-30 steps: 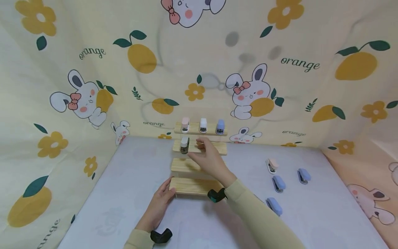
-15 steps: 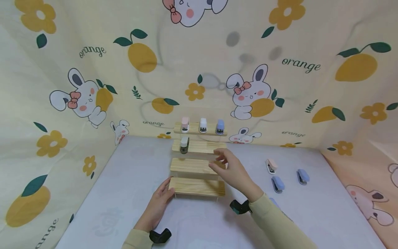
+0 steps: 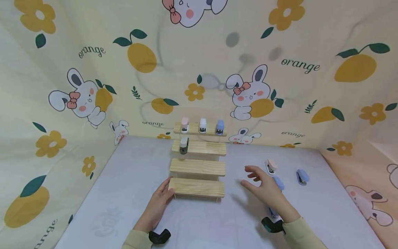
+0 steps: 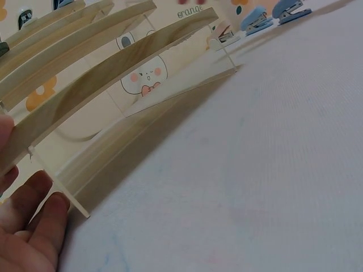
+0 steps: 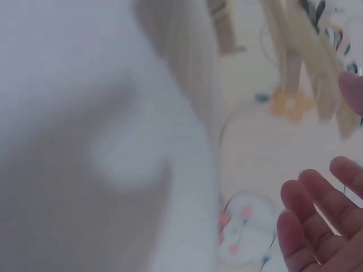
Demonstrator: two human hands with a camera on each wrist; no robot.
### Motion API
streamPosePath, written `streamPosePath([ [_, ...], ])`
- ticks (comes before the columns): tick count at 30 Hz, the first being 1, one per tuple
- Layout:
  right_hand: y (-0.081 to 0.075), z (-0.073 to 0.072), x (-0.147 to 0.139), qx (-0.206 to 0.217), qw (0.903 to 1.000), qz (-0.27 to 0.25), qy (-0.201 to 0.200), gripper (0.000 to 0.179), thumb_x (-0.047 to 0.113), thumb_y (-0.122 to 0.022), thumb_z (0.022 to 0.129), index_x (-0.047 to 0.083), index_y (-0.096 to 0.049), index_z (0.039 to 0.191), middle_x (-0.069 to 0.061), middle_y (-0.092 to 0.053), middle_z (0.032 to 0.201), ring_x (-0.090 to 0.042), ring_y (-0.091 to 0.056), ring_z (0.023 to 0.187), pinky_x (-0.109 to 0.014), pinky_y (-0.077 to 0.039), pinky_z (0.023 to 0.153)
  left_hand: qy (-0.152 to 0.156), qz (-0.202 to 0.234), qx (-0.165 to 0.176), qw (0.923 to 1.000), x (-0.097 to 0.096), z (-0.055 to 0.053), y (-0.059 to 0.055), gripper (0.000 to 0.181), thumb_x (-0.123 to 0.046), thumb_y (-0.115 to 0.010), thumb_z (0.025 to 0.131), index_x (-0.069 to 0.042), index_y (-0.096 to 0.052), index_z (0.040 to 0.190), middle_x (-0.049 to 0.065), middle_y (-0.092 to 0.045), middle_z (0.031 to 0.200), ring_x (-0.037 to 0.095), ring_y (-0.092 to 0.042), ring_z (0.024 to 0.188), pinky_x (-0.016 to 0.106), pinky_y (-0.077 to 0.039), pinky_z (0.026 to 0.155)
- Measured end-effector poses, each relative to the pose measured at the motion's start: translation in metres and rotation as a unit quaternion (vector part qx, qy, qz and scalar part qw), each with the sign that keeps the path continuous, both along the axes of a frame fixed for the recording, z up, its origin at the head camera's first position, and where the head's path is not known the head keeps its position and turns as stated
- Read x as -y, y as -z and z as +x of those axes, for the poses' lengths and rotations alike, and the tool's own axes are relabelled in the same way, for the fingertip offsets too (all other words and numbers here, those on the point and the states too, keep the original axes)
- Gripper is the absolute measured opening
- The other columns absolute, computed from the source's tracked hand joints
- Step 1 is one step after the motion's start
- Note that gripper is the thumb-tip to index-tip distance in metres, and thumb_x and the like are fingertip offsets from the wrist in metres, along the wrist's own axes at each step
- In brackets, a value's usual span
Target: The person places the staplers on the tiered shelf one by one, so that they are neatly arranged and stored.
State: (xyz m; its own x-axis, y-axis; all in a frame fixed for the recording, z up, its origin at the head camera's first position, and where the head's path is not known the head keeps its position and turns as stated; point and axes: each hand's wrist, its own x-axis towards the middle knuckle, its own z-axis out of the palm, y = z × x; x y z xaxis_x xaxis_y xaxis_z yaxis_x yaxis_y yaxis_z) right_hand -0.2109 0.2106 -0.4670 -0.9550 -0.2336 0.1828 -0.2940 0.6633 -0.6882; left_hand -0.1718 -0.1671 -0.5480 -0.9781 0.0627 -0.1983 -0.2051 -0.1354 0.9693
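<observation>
My left hand (image 3: pixel 157 204) holds the left end of the lowest board of a tiered wooden display stand (image 3: pixel 196 186). Its thumb lies on the board and its fingers (image 4: pixel 46 226) are beside the thin leg. Over the table, right of the stand, my right hand (image 3: pixel 268 192) is bare, with fingers and thumb apart. A blue mini stapler (image 3: pixel 278 182) is partly hidden behind it, and another blue stapler (image 3: pixel 273 212) behind the wrist. A pink stapler (image 3: pixel 271 166) lies just beyond that hand. On the second tier, at the left, stands a white-topped stapler (image 3: pixel 184 144).
Along the top tier stand a pink stapler (image 3: pixel 185 124), a white stapler (image 3: pixel 202 125) and a blue stapler (image 3: pixel 219 127). One more blue stapler (image 3: pixel 302 176) lies farther right on the pale tablecloth (image 3: pixel 118 207). Printed fabric (image 3: pixel 199 52) hangs behind and at both sides.
My right hand has drawn back from beside the white-topped stapler on the second tier, moving right and toward me over the table. My left hand has stayed at the stand.
</observation>
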Motion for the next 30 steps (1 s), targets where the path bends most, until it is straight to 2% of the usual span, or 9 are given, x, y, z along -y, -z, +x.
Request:
streamPosePath([
  [4,0.011,0.008,-0.024,0.041,0.9991,0.003,0.013,0.06,0.046,-0.068,0.088,0.013,-0.05,0.135,-0.009,-0.058,0.127,-0.026,-0.055,0.112,-0.051,-0.047,0.093,-0.003,-0.003,0.0,1.0,0.001,0.001,-0.001,0.063,-0.026,-0.055,0.099,-0.014,-0.025,0.153,0.008,-0.018,0.159,0.022,-0.02,0.144,0.04,-0.026,0.115],
  [10,0.028,0.022,-0.053,0.095,0.9943,0.024,0.041,0.068,0.05,-0.065,0.088,0.009,-0.045,0.14,-0.011,-0.057,0.132,-0.028,-0.051,0.118,-0.047,-0.045,0.094,-0.003,0.002,0.005,1.0,0.0,0.002,0.0,0.062,-0.025,-0.054,0.099,-0.015,-0.026,0.153,0.006,-0.018,0.16,0.02,-0.02,0.144,0.039,-0.026,0.115],
  [19,0.046,0.038,-0.072,0.158,0.9842,0.019,0.078,0.074,0.052,-0.067,0.086,0.008,-0.044,0.141,-0.016,-0.054,0.134,-0.032,-0.052,0.12,-0.049,-0.046,0.098,-0.002,-0.004,0.005,1.0,0.0,0.002,-0.004,0.061,-0.025,-0.054,0.099,-0.015,-0.026,0.153,0.006,-0.018,0.159,0.02,-0.019,0.144,0.04,-0.026,0.115],
  [22,0.049,0.04,-0.078,0.18,0.9804,0.013,0.079,0.074,0.054,-0.066,0.086,0.011,-0.044,0.142,-0.012,-0.054,0.135,-0.03,-0.05,0.122,-0.042,-0.046,0.099,-0.001,-0.006,0.006,1.0,-0.001,0.001,-0.004,0.062,-0.026,-0.054,0.1,-0.015,-0.025,0.153,0.007,-0.018,0.16,0.021,-0.019,0.144,0.04,-0.026,0.115],
  [27,0.052,0.044,-0.087,0.224,0.972,-0.032,0.065,0.072,0.048,-0.068,0.086,0.013,-0.042,0.144,-0.009,-0.051,0.14,-0.026,-0.045,0.128,-0.017,-0.045,0.09,-0.001,0.0,0.005,1.0,0.0,0.001,-0.003,0.062,-0.026,-0.054,0.099,-0.013,-0.025,0.153,0.008,-0.018,0.159,0.022,-0.02,0.144,0.041,-0.026,0.115],
  [29,0.053,0.046,-0.09,0.244,0.9665,-0.048,0.061,0.074,0.045,-0.071,0.086,0.013,-0.041,0.145,-0.011,-0.047,0.142,-0.027,-0.044,0.128,-0.017,-0.046,0.089,-0.001,0.003,0.002,1.0,0.001,0.001,-0.002,0.063,-0.026,-0.055,0.099,-0.012,-0.026,0.153,0.009,-0.018,0.159,0.023,-0.02,0.144,0.042,-0.025,0.115],
  [30,0.053,0.046,-0.09,0.252,0.9646,-0.051,0.059,0.074,0.044,-0.071,0.085,0.014,-0.04,0.146,-0.012,-0.045,0.144,-0.027,-0.043,0.129,-0.021,-0.047,0.092,-0.001,0.004,0.002,1.0,0.001,0.001,-0.003,0.063,-0.027,-0.056,0.099,-0.013,-0.026,0.153,0.009,-0.018,0.159,0.023,-0.02,0.144,0.041,-0.025,0.115],
])
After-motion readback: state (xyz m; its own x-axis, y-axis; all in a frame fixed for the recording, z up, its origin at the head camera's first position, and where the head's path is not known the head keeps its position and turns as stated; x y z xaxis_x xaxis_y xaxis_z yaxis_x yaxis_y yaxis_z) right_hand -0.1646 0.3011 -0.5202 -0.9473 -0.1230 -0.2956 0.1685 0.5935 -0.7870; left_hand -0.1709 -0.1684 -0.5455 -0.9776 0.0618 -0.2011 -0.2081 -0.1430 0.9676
